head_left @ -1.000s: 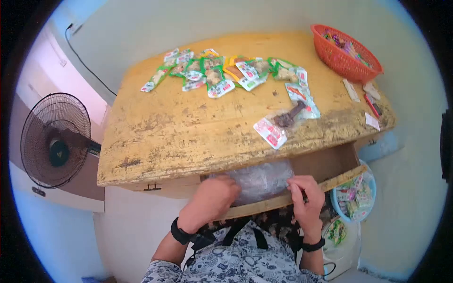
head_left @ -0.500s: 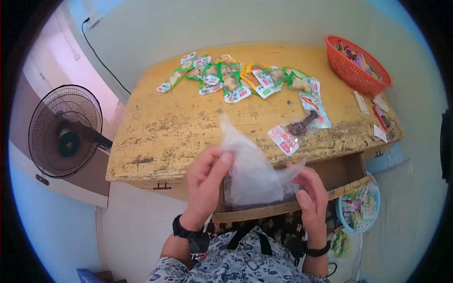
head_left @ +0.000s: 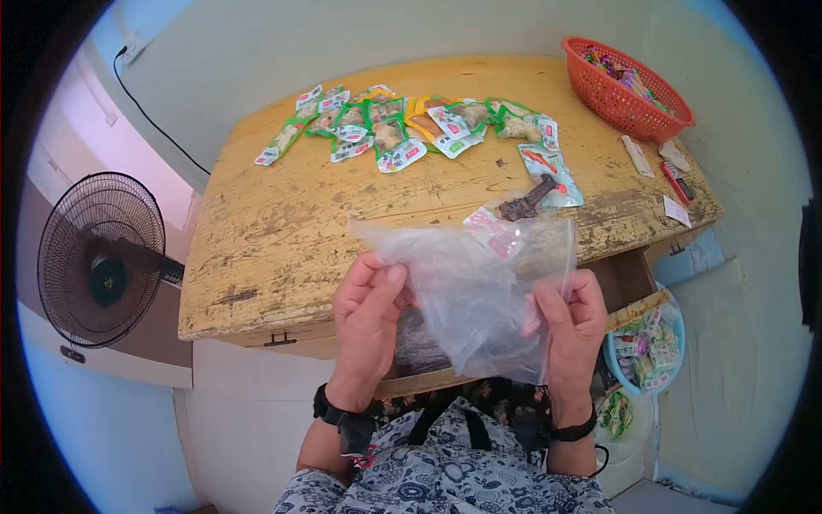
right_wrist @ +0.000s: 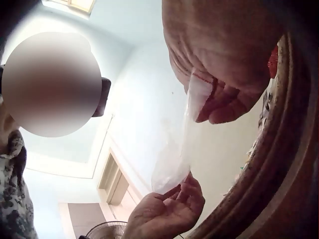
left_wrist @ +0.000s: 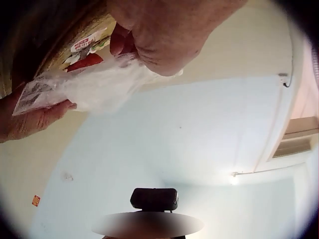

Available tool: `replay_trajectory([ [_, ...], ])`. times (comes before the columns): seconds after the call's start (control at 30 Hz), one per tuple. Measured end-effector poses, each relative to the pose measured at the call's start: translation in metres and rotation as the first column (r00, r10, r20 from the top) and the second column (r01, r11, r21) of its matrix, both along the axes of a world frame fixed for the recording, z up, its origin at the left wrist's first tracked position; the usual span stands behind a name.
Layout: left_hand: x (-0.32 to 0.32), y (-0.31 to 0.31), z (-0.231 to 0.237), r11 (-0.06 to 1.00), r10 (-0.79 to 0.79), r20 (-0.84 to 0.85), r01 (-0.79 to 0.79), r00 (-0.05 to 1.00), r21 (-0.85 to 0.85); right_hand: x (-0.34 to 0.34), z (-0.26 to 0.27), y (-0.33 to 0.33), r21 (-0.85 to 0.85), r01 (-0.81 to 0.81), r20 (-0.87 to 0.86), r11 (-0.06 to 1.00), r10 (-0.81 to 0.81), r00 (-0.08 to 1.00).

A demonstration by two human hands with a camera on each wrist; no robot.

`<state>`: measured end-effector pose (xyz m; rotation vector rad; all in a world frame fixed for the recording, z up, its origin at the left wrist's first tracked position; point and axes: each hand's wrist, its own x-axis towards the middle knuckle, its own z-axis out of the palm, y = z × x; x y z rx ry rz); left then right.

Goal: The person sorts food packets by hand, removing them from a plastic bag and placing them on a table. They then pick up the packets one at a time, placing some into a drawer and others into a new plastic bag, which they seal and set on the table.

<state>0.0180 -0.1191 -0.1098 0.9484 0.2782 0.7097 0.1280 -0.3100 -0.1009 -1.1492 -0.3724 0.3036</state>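
Observation:
A clear plastic bag is spread between both hands above the open drawer. My left hand pinches its left side between thumb and fingers. At the opposite side my right hand pinches the bag, with some fingertips seen through the film. In the left wrist view the crumpled bag hangs from the left hand. The right wrist view has it as a narrow strip of film between the hands. Behind its upper edge, a dark vacuum-packed drumstick lies on the table.
Several green and yellow snack packets lie along the back of the worn wooden table. A red basket stands at the back right, near a red and black small object. Below right is a blue tub of packets; a fan stands left.
Both hands have lifted the plastic bag out of the drawer. It was bunched half a second ago and is now spread wider and flatter between them.

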Motion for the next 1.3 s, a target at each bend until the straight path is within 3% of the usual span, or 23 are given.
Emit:
replay_trajectory([
  [0.07, -0.001, -0.002, 0.004, 1.000, 0.003, -0.045, -0.003, 0.999, 0.012, -0.003, 0.008, 0.000, -0.133, 0.061, 0.053, 0.989, -0.055, 0.997],
  [0.1, 0.001, -0.002, 0.006, 0.976, 0.153, -0.037, -0.145, 0.988, 0.163, -0.004, 0.010, 0.000, -0.198, 0.093, 0.083, 0.976, -0.078, 0.994],
  [0.13, 0.003, -0.002, 0.008, 0.909, 0.297, -0.006, -0.281, 0.955, 0.308, -0.003, 0.010, -0.001, -0.246, 0.126, 0.229, 0.961, -0.069, 0.971],
  [0.2, 0.004, -0.004, 0.014, 0.686, 0.499, 0.128, -0.481, 0.857, 0.546, 0.001, 0.008, -0.003, -0.320, 0.213, 0.501, 0.923, -0.025, 0.865],
  [0.27, -0.005, -0.008, 0.026, 0.393, 0.589, 0.312, -0.601, 0.746, 0.696, 0.002, 0.015, -0.002, -0.312, 0.243, 0.643, 0.919, 0.016, 0.766],
  [0.3, -0.012, -0.010, 0.035, 0.092, 0.564, 0.415, -0.554, 0.714, 0.827, 0.001, 0.019, -0.001, -0.310, 0.254, 0.705, 0.916, 0.043, 0.708],
  [0.37, -0.017, -0.017, 0.043, 0.077, 0.192, 0.355, -0.375, 0.915, 0.924, -0.001, 0.027, 0.002, -0.307, 0.218, 0.729, 0.926, 0.082, 0.680],
  [0.4, -0.016, -0.021, 0.044, 0.038, -0.011, 0.290, -0.289, 0.957, 0.956, -0.002, 0.029, 0.003, -0.303, 0.204, 0.743, 0.931, 0.097, 0.662],
  [0.5, 0.006, -0.039, 0.032, 0.093, 0.033, 0.302, -0.304, 0.953, 0.948, -0.003, 0.026, 0.005, -0.314, 0.182, 0.676, 0.932, 0.085, 0.732],
  [0.6, 0.007, -0.037, 0.032, 0.423, -0.002, 0.045, -0.040, 0.999, 0.905, -0.010, 0.028, 0.007, -0.362, 0.230, 0.653, 0.903, 0.070, 0.754],
  [0.7, 0.012, -0.047, 0.026, 0.719, -0.021, -0.021, 0.029, 1.000, 0.695, -0.013, 0.027, 0.007, -0.333, 0.268, 0.763, 0.904, 0.092, 0.640],
  [0.83, 0.011, -0.048, 0.020, 0.801, -0.106, -0.052, 0.116, 0.993, 0.587, -0.020, 0.029, 0.007, -0.289, 0.316, 0.864, 0.904, 0.105, 0.492],
  [0.93, 0.004, -0.040, 0.019, 0.896, -0.181, -0.112, 0.210, 0.977, 0.390, -0.018, 0.038, 0.001, -0.341, 0.155, 0.797, 0.927, 0.198, 0.571],
  [1.03, -0.001, -0.037, 0.020, 0.923, -0.228, -0.086, 0.243, 0.970, 0.298, -0.015, 0.037, -0.010, -0.333, 0.201, 0.780, 0.921, 0.149, 0.607],
  [1.13, -0.008, -0.033, 0.016, 0.940, -0.223, -0.048, 0.228, 0.974, 0.252, -0.011, 0.031, -0.013, -0.419, 0.278, 0.680, 0.864, 0.096, 0.726],
  [1.17, -0.010, -0.031, 0.015, 0.945, -0.212, -0.033, 0.214, 0.977, 0.248, -0.012, 0.032, -0.014, -0.492, 0.182, 0.569, 0.851, 0.156, 0.808],
  [1.3, -0.026, -0.033, 0.030, 0.932, -0.308, 0.094, 0.280, 0.947, 0.231, -0.017, 0.023, -0.001, -0.474, -0.114, 0.394, 0.873, 0.327, 0.859],
])
